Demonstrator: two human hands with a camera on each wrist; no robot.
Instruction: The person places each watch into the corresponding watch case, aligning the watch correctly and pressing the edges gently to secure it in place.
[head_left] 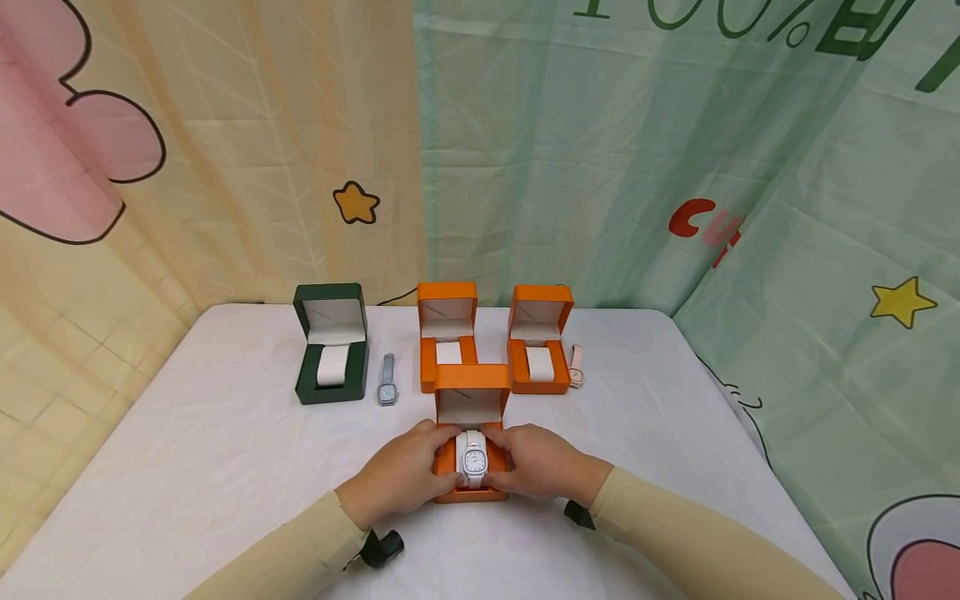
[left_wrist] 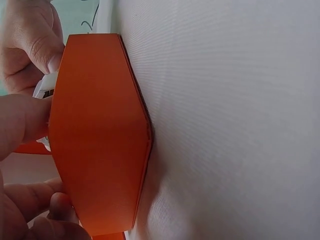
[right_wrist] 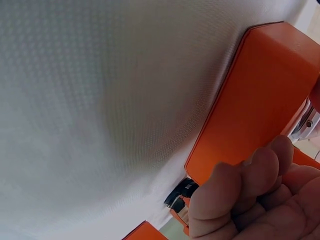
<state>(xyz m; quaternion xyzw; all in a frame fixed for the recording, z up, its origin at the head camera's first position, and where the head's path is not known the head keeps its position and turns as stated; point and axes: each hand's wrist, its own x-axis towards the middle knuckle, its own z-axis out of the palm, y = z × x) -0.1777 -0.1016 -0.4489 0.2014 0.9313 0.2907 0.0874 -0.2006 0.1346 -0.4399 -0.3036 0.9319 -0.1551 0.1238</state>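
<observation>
orange box [right_wrist: 255, 100] on white cloth [right_wrist: 100, 100] | fingers [right_wrist: 215, 197] beside its lower end | watch [right_wrist: 306, 122] partly visible, right edge

Three orange watch boxes [head_left: 472, 377], one green watch box [head_left: 356, 392], four boxes in all, one white watch [head_left: 474, 460], one blue watch [head_left: 387, 392], one pink watch [head_left: 576, 377], three watches in all, three bare cushions [head_left: 540, 364], one left hand [head_left: 401, 471], one right hand [head_left: 545, 460], two printed stars [head_left: 356, 202], one table [head_left: 247, 433]
</observation>
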